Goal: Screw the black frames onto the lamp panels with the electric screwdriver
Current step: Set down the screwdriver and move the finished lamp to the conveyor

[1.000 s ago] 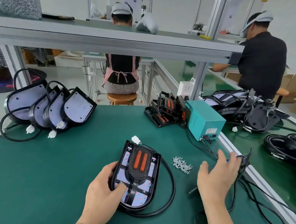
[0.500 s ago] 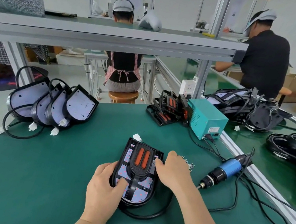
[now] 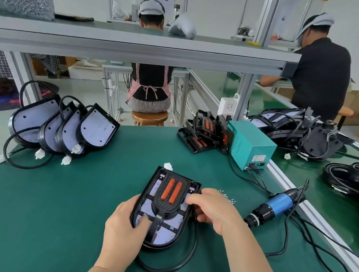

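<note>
Moved away from the electric screwdriver since a second ago, the right hand is now being held over the upper right edge of the lamp panel, in the lower centre of the frame. Its fingers are being kept curled, with the forefinger tip being laid at the black frame; whether anything is being pinched cannot be told. The panel is being supported flat by the green table, with the frame being carried on top of it. The left hand is being wrapped around the panel's lower left edge, the thumb being pressed onto the pale face. The screwdriver is being left lying on the table right of centre, apart from both hands, near a small pile of screws partly hidden behind the right hand.
</note>
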